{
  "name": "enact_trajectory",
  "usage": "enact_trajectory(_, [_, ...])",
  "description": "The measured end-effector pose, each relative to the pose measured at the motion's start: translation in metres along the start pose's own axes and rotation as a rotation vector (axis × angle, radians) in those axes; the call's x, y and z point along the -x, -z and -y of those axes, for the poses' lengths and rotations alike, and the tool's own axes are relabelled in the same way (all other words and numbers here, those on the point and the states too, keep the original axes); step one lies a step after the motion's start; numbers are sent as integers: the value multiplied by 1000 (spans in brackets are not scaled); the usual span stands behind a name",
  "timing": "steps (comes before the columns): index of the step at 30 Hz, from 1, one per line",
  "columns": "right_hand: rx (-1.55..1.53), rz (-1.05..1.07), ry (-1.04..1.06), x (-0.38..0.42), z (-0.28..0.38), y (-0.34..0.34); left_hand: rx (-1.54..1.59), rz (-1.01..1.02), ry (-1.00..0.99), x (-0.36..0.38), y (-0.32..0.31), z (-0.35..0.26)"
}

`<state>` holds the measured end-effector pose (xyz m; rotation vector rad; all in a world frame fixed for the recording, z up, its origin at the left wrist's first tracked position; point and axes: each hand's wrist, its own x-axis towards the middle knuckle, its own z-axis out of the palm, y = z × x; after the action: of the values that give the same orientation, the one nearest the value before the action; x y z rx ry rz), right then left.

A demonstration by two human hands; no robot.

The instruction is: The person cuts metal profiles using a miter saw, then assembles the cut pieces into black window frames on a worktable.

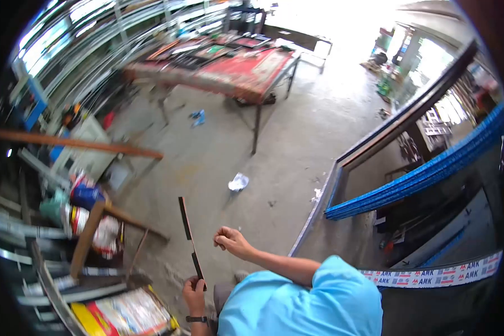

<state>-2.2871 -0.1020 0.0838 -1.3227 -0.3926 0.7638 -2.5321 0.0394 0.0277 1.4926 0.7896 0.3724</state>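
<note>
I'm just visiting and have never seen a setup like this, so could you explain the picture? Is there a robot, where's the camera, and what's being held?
There's no robot arm here, just a person in a light blue shirt working bare-handed. The one picture comes from a camera on their head, looking forward and down. The left hand, with a dark band at the wrist, holds a long, thin, dark strip by its lower end. The right hand is raised beside it, fingers curled; I can't tell if it holds anything. Farther off, a red-topped table bears long dark pieces and clutter too blurred to name. A crumpled white scrap lies on the floor.
</note>
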Motion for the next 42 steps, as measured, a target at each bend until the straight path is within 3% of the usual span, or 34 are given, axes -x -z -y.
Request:
enact_trajectory(5, [-293, -311, 49, -51, 3, 113, -84, 275, 21, -142, -102, -44])
enact_trajectory(8, [-362, -447, 21, -88, -4, 180, -55, 476, 3, -233, -179, -35])
enact_trajectory(13, [-427, -615, -23, -159, 11, 292, 11, 799, 80, -355, -326, -102])
enact_trajectory(17, [-262, -900, 2, -194, 72, 376, -16, 1064, 124, -429, -469, -172])
enact_trajectory(20, [-277, -976, 29, -215, 109, 456, -68, 1356, 121, -482, -582, -194])
enact_trajectory(24, [-371, -1001, 173, -258, 137, 589, -100, 1526, 121, -510, -750, -222])
enact_trajectory(28, [-469, -1025, 212, -291, 177, 739, -67, 1516, 198, -520, -920, -237])
enact_trajectory(32, [-577, -1033, 175, -321, 238, 864, -103, 1548, 254, -540, -1044, -286])
enact_trajectory(36, [-400, -952, 138, -361, 299, 981, -133, 1620, 207, -591, -1160, -336])
enact_trajectory(38, [-367, -913, 158, -386, 314, 1045, -136, 1559, 59, -622, -1222, -351])
enact_trajectory(42, [-403, -911, 212, -444, 333, 1187, -110, 1373, 119, -704, -1369, -372])
